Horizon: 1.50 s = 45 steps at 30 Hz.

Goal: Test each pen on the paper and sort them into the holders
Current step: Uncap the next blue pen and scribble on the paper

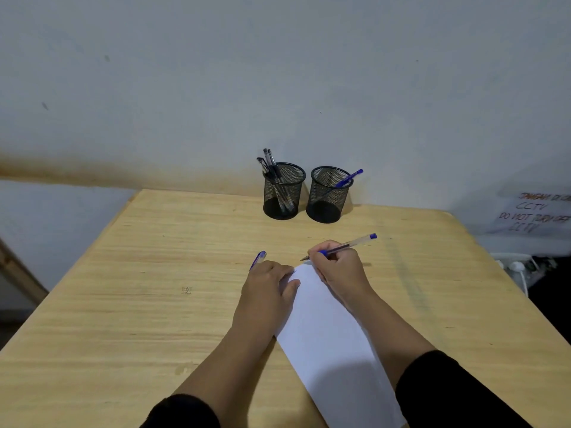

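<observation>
two hands (309, 273) on wooden table (123, 304): right grips pen (343, 247), left pinches cap (258, 259).

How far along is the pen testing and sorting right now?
Done: several black pens stand in the left mesh holder, one blue pen in the right mesh holder. In hand: the right hand grips a blue pen over the paper; the left hand holds its cap. Left: test, cap, sort it.
</observation>
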### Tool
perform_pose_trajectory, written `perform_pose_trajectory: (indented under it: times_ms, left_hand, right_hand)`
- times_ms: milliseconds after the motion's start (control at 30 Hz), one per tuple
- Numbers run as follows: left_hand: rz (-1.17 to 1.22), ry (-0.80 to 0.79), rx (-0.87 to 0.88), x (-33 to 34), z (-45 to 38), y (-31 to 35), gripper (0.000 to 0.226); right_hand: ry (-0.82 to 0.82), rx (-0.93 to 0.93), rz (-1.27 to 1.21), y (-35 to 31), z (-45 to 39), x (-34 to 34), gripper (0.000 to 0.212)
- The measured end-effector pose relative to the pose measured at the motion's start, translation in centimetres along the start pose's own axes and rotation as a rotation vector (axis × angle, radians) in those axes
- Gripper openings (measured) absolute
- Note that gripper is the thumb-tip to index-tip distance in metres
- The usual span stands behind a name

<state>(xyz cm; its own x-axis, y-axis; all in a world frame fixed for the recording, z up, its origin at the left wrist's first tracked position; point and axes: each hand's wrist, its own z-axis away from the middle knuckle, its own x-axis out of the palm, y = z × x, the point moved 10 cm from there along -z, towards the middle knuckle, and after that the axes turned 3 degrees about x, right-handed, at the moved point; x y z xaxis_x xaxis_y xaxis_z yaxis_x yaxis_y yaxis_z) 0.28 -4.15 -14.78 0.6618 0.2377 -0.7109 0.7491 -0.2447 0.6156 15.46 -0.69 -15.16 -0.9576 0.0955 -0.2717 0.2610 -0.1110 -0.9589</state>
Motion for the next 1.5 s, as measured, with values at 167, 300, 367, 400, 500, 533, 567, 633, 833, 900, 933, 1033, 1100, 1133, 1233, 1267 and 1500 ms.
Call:
perform_pose_trajectory:
  times_ms: [167, 300, 367, 400, 500, 533, 567, 633, 833, 900, 933, 1033, 1100, 1133, 1233, 1267, 1500]
  left_hand:
    - [0.006, 0.011, 0.006, 0.2, -0.1, -0.1, 0.03]
    - [0.024, 0.008, -0.005, 0.3, -0.1, -0.3, 0.031]
    - [0.023, 0.002, -0.005, 0.3, -0.1, -0.2, 0.031]
    - [0.026, -0.002, -0.008, 0.3, -0.1, -0.1, 0.031]
    - [0.031, -0.004, -0.018, 0.2, -0.1, -0.1, 0.031]
    - [0.029, -0.006, -0.018, 0.2, -0.1, -0.1, 0.031]
    - [0.025, -0.008, -0.016, 0.2, -0.1, 0.0, 0.031]
    - [0.017, -0.006, -0.014, 0.1, -0.1, 0.0, 0.03]
    - [0.007, -0.018, -0.006, 0.1, -0.1, 0.1, 0.032]
    - [0.001, -0.016, 0.004, 0.0, -0.1, 0.2, 0.032]
    - [0.0, -0.016, 0.005, 0.0, -0.1, 0.3, 0.032]
    - [0.003, -0.008, 0.004, -0.1, 0.0, 0.3, 0.031]
    - [0.001, -0.006, 0.002, 0.0, 0.0, 0.2, 0.031]
    - [-0.001, -0.006, -0.001, 0.0, 0.0, 0.2, 0.031]
    - [-0.004, -0.005, -0.007, 0.1, 0.0, 0.0, 0.031]
    - [-0.002, -0.005, -0.006, 0.1, 0.0, 0.0, 0.031]
    - [-0.014, -0.006, 0.008, 0.1, 0.0, 0.2, 0.031]
  right_hand:
    - [-0.014, -0.083, 0.121, -0.2, -0.2, 0.6, 0.016]
    - [-0.009, -0.124, 0.184, -0.2, 0.0, 0.7, 0.016]
    - [-0.006, -0.13, 0.19, -0.2, 0.0, 0.7, 0.016]
    - [-0.005, -0.132, 0.192, -0.2, 0.0, 0.7, 0.015]
    - [-0.006, -0.137, 0.215, -0.2, 0.0, 0.8, 0.015]
    - [-0.011, -0.141, 0.223, -0.3, 0.0, 0.9, 0.015]
    - [-0.017, -0.146, 0.231, -0.3, 0.1, 1.0, 0.015]
    - [-0.021, -0.153, 0.245, -0.2, 0.1, 1.1, 0.014]
    - [0.001, -0.17, 0.271, -0.4, 0.1, 1.0, 0.012]
    - [0.02, -0.181, 0.294, -0.5, 0.1, 0.9, 0.012]
    - [0.036, -0.186, 0.308, -0.6, 0.2, 0.8, 0.012]
    - [0.048, -0.185, 0.313, -0.5, 0.1, 0.6, 0.013]
    - [0.049, -0.178, 0.295, -0.5, 0.1, 0.6, 0.013]
    - [0.054, -0.177, 0.29, -0.5, 0.1, 0.6, 0.013]
    - [0.057, -0.189, 0.293, -0.8, 0.2, 0.6, 0.013]
    - [0.058, -0.194, 0.295, -0.9, 0.2, 0.6, 0.013]
    - [0.069, -0.198, 0.314, -1.0, 0.2, 0.6, 0.012]
